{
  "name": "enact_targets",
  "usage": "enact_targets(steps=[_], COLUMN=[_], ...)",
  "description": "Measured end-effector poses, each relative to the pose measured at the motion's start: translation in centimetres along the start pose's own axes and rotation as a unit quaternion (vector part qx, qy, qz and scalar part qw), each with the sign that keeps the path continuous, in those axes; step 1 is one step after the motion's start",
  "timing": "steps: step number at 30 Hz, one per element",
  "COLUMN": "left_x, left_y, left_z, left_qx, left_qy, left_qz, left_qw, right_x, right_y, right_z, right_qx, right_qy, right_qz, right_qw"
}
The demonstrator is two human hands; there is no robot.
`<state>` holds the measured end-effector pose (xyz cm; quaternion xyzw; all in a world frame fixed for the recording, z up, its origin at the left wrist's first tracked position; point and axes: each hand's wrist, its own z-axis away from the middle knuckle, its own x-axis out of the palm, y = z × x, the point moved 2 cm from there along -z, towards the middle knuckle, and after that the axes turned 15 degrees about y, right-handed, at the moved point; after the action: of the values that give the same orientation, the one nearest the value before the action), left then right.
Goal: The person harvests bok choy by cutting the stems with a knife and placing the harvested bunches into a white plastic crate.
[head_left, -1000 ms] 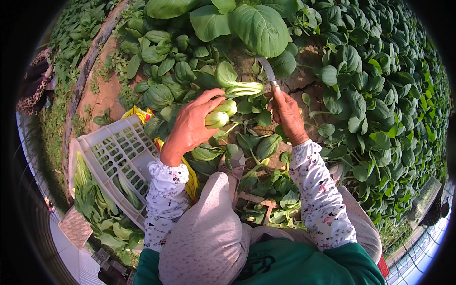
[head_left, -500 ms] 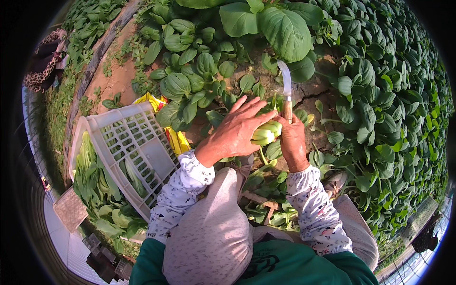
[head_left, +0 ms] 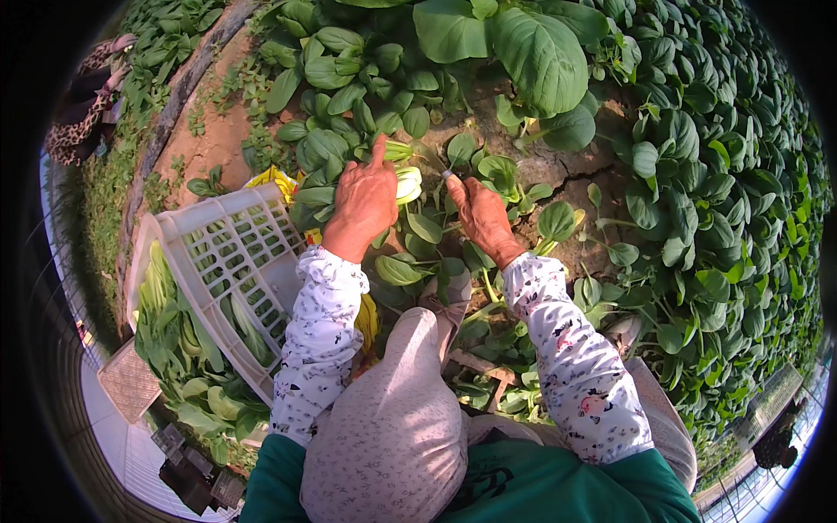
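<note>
My left hand (head_left: pixel 364 199) is closed around a bunch of bok choy, with the forefinger stretched out along it. The pale green stalks (head_left: pixel 407 185) of the bok choy stick out on the right of the hand, and its leaves merge with plants behind. To the right, my right hand (head_left: pixel 485 214) grips a knife, whose metal collar (head_left: pixel 447 174) shows at the thumb. The blade points up and left toward the stalks and is hard to make out. Most of the knife's handle is hidden in the fist.
A white plastic crate (head_left: pixel 261 261) lies tilted at left, with harvested bok choy (head_left: pixel 196 349) beside and below it. Yellow packaging (head_left: pixel 277 181) shows behind the crate. Dense leafy plants (head_left: pixel 697 174) grow on the right. A person (head_left: pixel 83 109) is at the far upper left.
My left hand has moved left and up with the bok choy, away from the right hand. My right hand has shifted left, and the knife has swung from upright to pointing up-left.
</note>
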<state>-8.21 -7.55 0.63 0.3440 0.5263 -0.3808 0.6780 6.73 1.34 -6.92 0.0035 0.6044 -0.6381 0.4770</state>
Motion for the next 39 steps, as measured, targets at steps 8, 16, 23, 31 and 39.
enact_targets(steps=[8, 16, 23, 31, 39], left_x=[0.0, -2.8, -3.3, -0.5, 0.0], left_y=[-1.3, -1.0, 1.9, 2.3, 2.2], left_z=[1.2, 1.2, 1.5, 1.8, 2.2], left_qx=[-0.026, -0.016, 0.111, 0.042, -0.051], left_qy=[-0.049, -0.065, -0.14, -0.083, -0.2], left_qz=[0.013, 0.136, 0.396, 0.596, 0.257], left_qw=[0.998, 0.988, 0.901, 0.798, 0.944], right_x=[2.3, 0.3, -4.4, -5.8, -1.4], right_y=[1.4, 3.5, 1.6, 0.1, 2.1], right_z=[-0.7, 2.4, 1.9, 2.5, 2.0], right_qx=[0.077, 0.071, 0.28, 0.233, 0.08], right_qy=[-0.067, -0.144, -0.016, 0.013, -0.082], right_qz=[-0.024, 0.005, -0.484, -0.398, -0.146], right_qw=[0.994, 0.987, 0.829, 0.887, 0.983])
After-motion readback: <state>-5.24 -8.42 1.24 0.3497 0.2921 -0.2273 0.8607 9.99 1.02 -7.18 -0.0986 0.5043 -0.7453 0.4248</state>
